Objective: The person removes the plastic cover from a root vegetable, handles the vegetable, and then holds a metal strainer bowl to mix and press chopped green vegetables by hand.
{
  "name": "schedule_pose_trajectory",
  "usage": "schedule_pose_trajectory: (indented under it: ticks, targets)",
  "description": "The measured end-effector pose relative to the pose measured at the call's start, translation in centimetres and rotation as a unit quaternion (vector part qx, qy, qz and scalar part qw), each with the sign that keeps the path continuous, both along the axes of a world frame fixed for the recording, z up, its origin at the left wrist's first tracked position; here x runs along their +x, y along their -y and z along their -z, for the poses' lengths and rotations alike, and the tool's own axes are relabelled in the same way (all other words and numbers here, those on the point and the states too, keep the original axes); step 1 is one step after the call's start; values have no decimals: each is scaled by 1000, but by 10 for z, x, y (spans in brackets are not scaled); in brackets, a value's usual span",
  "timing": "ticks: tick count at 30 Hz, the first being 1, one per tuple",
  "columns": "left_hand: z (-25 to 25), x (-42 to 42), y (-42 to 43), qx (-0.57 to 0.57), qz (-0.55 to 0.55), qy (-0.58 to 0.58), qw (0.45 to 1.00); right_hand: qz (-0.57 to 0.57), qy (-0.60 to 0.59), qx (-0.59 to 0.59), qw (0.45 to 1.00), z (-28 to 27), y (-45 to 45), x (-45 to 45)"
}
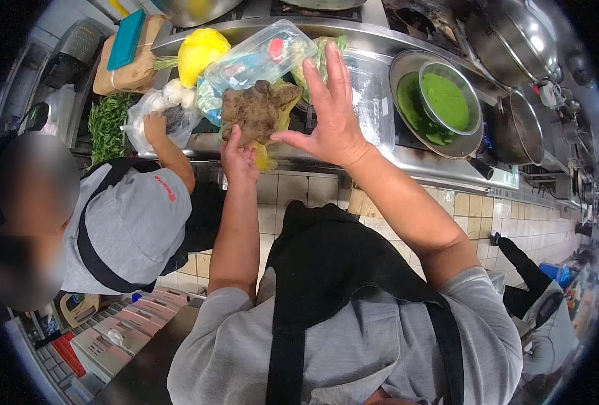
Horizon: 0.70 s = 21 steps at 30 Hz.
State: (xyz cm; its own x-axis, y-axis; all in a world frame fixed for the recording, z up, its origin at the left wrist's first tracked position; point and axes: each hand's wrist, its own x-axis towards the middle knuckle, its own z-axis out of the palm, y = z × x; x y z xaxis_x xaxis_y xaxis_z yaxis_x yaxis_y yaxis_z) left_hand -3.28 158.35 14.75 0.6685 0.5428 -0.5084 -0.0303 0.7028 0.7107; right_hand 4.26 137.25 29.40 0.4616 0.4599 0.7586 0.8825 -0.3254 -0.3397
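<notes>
A brown, lumpy, earthy-looking mass (251, 111) sits in the middle of the counter, with yellowish plastic around its right side. My left hand (239, 158) is at its lower edge, palm up with the fingers partly curled; whether it bears the mass or only touches it, I cannot tell. Raised to the right of the mass is my right hand (330, 111), fingers spread, holding nothing. Behind the mass lie a clear plastic container (262, 57) and a yellow bundle (202, 54).
A co-worker (127, 229) at the left has a hand in a clear bag (137, 125) beside leafy greens (107, 128). Right of my hands are a metal tray (372, 94) and a pan (407, 74) holding a bowl of green liquid (450, 101). Another person (549, 317) is at the far right.
</notes>
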Motion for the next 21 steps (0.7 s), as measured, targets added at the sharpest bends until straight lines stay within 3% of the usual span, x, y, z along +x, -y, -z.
schedule_pose_trajectory:
  ticks: [5,13,21]
  targets:
    - [16,-10,-13,3,-29,16,999,21,-34,-33,999,29,22,-13]
    - [43,-22,-23,-32,-52,18,998,96,-206,-187,956,109,100,-75]
    - [26,-21,-10,-21,-11,77,997,165,-359,-193,898,163,169,-127]
